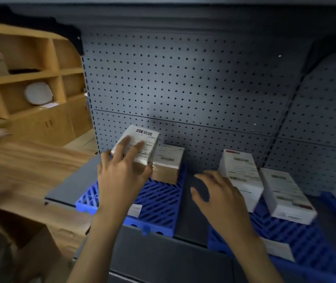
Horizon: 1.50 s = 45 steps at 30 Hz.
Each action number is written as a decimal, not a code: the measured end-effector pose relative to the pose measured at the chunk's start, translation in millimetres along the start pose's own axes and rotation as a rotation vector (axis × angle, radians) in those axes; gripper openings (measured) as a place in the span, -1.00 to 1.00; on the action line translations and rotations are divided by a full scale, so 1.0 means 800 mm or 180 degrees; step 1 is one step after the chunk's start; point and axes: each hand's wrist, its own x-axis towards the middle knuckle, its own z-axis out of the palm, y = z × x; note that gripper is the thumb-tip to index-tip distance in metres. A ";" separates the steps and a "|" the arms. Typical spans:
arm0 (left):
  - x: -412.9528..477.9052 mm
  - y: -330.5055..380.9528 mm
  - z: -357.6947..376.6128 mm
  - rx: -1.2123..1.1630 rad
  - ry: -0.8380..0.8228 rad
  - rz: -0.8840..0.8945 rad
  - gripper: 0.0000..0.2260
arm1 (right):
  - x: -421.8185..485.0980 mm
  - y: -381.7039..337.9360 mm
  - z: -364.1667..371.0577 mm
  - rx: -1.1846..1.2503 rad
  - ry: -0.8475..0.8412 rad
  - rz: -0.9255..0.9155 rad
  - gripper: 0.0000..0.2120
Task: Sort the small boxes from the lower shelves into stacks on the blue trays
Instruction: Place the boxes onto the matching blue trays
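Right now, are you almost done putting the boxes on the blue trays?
Partly. One brown box already sits on the left blue tray, and two white boxes sit on the right blue tray. The left hand grips a barcoded box at the left tray; the right hand hovers open. The lower shelves are out of view, so what remains is unclear.

Dim overall, brighter patch on the pegboard (183, 82). Dark vignette up top, wide-angle bending at edges. Motion smear far left and on the right boxes (285, 193).
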 end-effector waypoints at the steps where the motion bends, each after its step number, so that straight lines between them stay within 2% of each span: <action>1: 0.004 -0.010 0.005 0.0001 -0.0023 -0.0014 -0.50 | 0.002 -0.005 0.005 0.0014 0.0019 -0.0008 -0.59; 9: 0.026 -0.071 0.059 -0.0078 -0.0364 -0.0186 -0.47 | 0.013 -0.017 0.027 -0.0103 -0.0013 0.0061 -0.66; 17: 0.036 -0.084 0.127 -0.0138 -0.0905 -0.0262 -0.45 | 0.024 -0.016 0.046 -0.0083 -0.0061 0.0123 -0.67; 28: 0.045 -0.088 0.165 -0.0285 -0.0804 -0.0269 -0.49 | 0.029 -0.003 0.056 -0.0115 -0.0201 0.0276 -0.69; 33: 0.038 -0.082 0.148 -0.0068 -0.0819 -0.0136 -0.42 | 0.017 0.002 0.052 -0.0041 -0.0134 0.0306 -0.71; 37: 0.019 -0.067 0.110 -0.0001 -0.0695 0.0036 -0.48 | -0.004 0.007 0.037 0.0053 -0.0090 0.0319 -0.69; 45: -0.060 0.027 0.020 -0.0079 -0.0748 0.0349 -0.52 | -0.089 0.038 -0.021 0.0244 -0.0035 0.0385 -0.65</action>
